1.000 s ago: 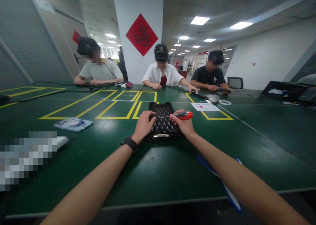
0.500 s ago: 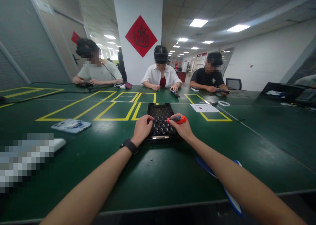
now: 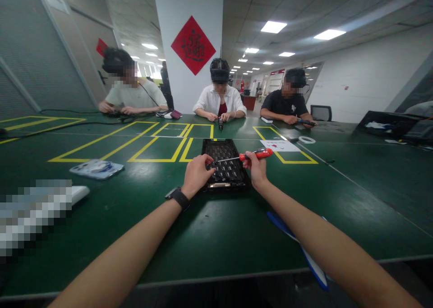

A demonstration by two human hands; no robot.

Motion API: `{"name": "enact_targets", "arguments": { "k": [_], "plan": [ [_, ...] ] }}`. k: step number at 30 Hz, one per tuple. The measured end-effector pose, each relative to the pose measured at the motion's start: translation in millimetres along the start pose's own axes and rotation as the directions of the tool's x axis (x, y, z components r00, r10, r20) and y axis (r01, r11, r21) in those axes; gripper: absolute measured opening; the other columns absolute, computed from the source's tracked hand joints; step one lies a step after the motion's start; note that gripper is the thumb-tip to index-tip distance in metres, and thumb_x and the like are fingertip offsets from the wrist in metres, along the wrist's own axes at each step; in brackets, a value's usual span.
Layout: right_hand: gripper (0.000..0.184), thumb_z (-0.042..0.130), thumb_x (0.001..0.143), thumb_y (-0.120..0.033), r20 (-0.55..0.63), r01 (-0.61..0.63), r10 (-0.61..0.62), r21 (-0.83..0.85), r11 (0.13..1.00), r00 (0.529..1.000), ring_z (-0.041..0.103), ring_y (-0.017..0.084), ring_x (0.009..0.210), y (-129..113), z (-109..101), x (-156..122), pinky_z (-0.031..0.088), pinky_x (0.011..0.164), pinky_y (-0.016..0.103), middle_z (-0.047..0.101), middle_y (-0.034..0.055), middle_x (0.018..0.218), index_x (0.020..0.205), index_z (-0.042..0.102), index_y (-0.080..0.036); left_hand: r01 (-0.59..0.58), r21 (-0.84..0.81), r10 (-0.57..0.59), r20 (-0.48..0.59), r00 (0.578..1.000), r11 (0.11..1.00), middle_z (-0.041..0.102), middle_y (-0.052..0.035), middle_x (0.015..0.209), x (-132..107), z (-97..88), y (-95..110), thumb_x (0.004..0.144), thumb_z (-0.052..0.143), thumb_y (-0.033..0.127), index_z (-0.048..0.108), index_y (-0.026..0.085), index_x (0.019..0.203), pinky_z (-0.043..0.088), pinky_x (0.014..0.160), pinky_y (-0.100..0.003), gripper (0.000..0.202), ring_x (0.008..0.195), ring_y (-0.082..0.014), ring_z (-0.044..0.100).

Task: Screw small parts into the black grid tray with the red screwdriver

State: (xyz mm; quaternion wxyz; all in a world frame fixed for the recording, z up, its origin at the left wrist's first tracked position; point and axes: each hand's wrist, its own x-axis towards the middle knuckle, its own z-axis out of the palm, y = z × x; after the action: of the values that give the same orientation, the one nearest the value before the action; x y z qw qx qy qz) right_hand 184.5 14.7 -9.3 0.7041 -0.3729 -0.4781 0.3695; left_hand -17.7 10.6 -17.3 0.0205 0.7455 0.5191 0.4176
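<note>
A black tray (image 3: pixel 221 152) of small parts lies flat on the green table in front of me. My right hand (image 3: pixel 255 169) grips the red handle of a screwdriver (image 3: pixel 257 154), held level above the tray with its thin metal shaft running left. My left hand (image 3: pixel 197 174) rests on the tray's left side, its fingers pinched around the screwdriver's tip. A black watch sits on my left wrist.
Three people sit across the green table (image 3: pixel 216 236), each with small items in hand. A phone (image 3: pixel 97 168) lies to the left, a white tape roll (image 3: pixel 307 140) and a paper sheet (image 3: pixel 280 145) to the right. A blue-edged object (image 3: pixel 297 245) lies under my right forearm.
My right hand has drawn the screwdriver back to the right, lifting the handle off the tray. My left hand has stayed at the tip. The person opposite has pulled both hands in.
</note>
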Motion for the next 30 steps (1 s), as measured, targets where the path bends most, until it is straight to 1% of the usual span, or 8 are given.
{"name": "enact_targets", "arguments": {
  "k": [4,10,19,23,25,27,28,30],
  "plan": [
    [0.027,0.059,0.071,-0.038,0.005,0.0,0.0,0.026,1.0,1.0,0.045,0.007,0.044,0,1,-1,0.037,0.045,0.021,0.05,-0.0028,0.047,0.058,0.055,-0.015,0.021,-0.016,-0.02,0.03,0.999,1.0,0.063,-0.004,0.083,1,1.4,-1,0.07,0.065,0.03,0.06,0.019,0.088,0.042,0.069,-0.029,0.021,0.078,-0.0181,0.056],
    [0.024,0.058,0.072,-0.036,0.047,0.026,-0.029,0.056,0.998,0.998,0.044,0.006,0.042,-1,3,-3,0.035,0.044,0.019,0.05,-0.0045,0.046,0.061,0.055,-0.015,0.036,-0.034,-0.034,0.057,0.998,0.999,0.064,-0.0012,0.079,2,3.6,-3,0.073,0.06,0.021,0.062,0.02,0.086,0.041,0.068,-0.027,0.013,0.075,-0.016,0.057],
    [0.023,0.059,0.072,-0.035,0.003,0.019,-0.02,0.05,0.999,1.0,0.044,0.007,0.041,0,3,-2,0.034,0.043,0.019,0.05,-0.0046,0.045,0.063,0.055,-0.015,0.032,-0.033,-0.031,0.049,0.998,0.999,0.065,-0.0014,0.08,2,4.1,-2,0.073,0.055,0.014,0.063,0.02,0.086,0.041,0.069,-0.027,0.016,0.077,-0.0161,0.057],
    [0.02,0.06,0.072,-0.033,-0.009,0.054,-0.054,0.0,0.999,0.999,0.045,0.007,0.042,-3,3,-3,0.035,0.042,0.019,0.051,-0.0042,0.047,0.065,0.056,-0.014,-0.018,0.006,0.017,0.051,0.999,1.0,0.065,-0.0012,0.079,1,2.3,-1,0.073,0.055,0.011,0.063,0.021,0.085,0.041,0.069,-0.029,0.018,0.078,-0.0173,0.056],
    [0.02,0.06,0.074,-0.033,0.021,0.105,-0.104,-0.05,0.993,0.994,0.045,0.007,0.043,-8,5,-4,0.036,0.044,0.019,0.051,-0.0044,0.048,0.066,0.056,-0.015,-0.061,0.05,0.059,0.055,0.997,0.997,0.065,-0.0016,0.079,1,0.2,1,0.072,0.055,0.01,0.063,0.022,0.086,0.041,0.07,-0.03,0.02,0.08,-0.0185,0.055],
    [0.022,0.059,0.076,-0.036,0.096,0.166,-0.158,-0.086,0.982,0.983,0.048,0.007,0.044,-15,9,-6,0.04,0.047,0.02,0.053,-0.0042,0.05,0.071,0.056,-0.015,-0.097,0.083,0.091,0.063,0.994,0.992,0.065,-0.002,0.08,0,-2.1,4,0.072,0.054,0.008,0.063,0.022,0.087,0.041,0.072,-0.03,0.022,0.082,-0.0194,0.054],
    [0.022,0.057,0.077,-0.038,0.135,0.187,-0.175,-0.085,0.979,0.975,0.05,0.008,0.046,-19,12,-8,0.042,0.05,0.021,0.055,-0.0034,0.053,0.074,0.056,-0.016,-0.108,0.091,0.102,0.07,0.992,0.99,0.065,-0.0021,0.08,0,-3.2,6,0.073,0.054,0.008,0.063,0.023,0.087,0.041,0.072,-0.03,0.023,0.082,-0.0195,0.054],
    [0.024,0.056,0.078,-0.04,0.195,0.193,-0.181,-0.043,0.98,0.964,0.056,0.009,0.05,-25,17,-11,0.047,0.055,0.023,0.062,-0.0009,0.068,0.084,0.055,-0.017,-0.12,0.095,0.112,0.086,0.99,0.988,0.065,-0.0022,0.081,-1,-4.8,8,0.073,0.054,0.008,0.063,0.023,0.089,0.042,0.072,-0.03,0.023,0.083,-0.0196,0.055]
  ]
}}
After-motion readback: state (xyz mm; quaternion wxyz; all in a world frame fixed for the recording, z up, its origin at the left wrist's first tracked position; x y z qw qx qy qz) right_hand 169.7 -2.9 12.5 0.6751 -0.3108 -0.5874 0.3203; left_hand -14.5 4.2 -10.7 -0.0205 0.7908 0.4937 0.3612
